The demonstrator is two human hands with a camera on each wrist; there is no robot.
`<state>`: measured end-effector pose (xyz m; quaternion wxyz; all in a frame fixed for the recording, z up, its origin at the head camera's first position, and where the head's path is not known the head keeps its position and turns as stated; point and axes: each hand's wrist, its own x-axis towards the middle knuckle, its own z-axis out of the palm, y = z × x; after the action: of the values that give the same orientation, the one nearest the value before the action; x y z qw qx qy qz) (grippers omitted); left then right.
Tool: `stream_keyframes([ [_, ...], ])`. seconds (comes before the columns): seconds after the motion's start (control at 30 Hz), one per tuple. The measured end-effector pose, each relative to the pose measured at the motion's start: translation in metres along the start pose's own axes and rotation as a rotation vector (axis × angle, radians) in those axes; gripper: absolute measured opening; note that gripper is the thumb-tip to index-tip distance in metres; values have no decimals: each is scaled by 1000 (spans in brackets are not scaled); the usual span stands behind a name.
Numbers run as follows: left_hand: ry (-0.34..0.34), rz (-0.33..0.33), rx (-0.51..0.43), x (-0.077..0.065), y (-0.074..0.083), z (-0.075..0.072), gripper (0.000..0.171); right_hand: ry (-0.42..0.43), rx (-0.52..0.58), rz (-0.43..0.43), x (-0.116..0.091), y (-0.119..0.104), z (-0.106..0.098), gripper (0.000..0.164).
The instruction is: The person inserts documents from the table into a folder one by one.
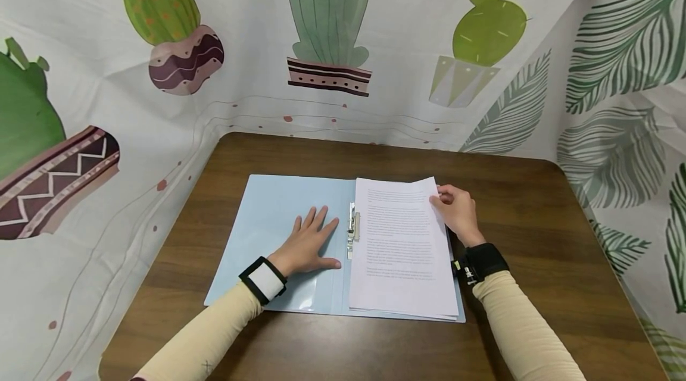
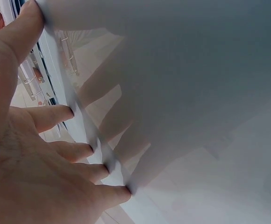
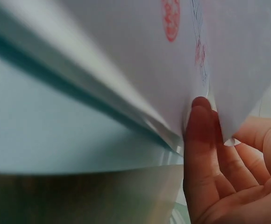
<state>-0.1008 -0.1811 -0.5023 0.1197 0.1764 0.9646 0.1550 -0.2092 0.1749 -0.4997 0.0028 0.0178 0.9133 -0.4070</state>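
A light blue folder (image 1: 284,196) lies spread flat, with a metal binder clip (image 1: 354,223) along its spine. On its right side rests a stack of printed sheets (image 1: 399,250). My left hand (image 1: 308,245) presses on the inside of the left cover, fingers straight and spread; the left wrist view shows its fingertips against the glossy cover surface (image 2: 210,116). At the stack's upper right corner, my right hand (image 1: 455,208) pinches the raised edge of the top sheet. In the right wrist view a finger (image 3: 201,135) reaches in under this lifted sheet (image 3: 247,60), beside a page with a red stamp (image 3: 171,18).
The folder lies on a brown wooden table (image 1: 536,238) with rounded back corners. Behind it and at the sides hangs a white cloth (image 1: 246,30) printed with cacti and leaves. Both wrists wear dark straps.
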Motion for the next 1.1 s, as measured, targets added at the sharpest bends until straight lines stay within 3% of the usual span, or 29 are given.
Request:
stream_keyframes([
  [0.27,-1,10,-3,5,0,4,103,-89,-102,-36,-12,-3,-19,51],
  [0.37,-1,1,-2,3,-3,6,103,-120,-134,-90,-21,-4,-23,55],
  [0.57,-20,-11,15,-3,-9,8,105,-324,-242,-257,-53,-5,-24,72],
  [0.7,1,13,-4,-2,-7,5,104,-426,-315,-309,-75,-3,-28,84],
  [0.9,1,16,-13,2,-2,1,103,-463,-314,-321,-93,4,-27,86],
  [1.1,3,14,-24,4,-1,2,105,-441,-354,-335,-99,9,-26,84],
])
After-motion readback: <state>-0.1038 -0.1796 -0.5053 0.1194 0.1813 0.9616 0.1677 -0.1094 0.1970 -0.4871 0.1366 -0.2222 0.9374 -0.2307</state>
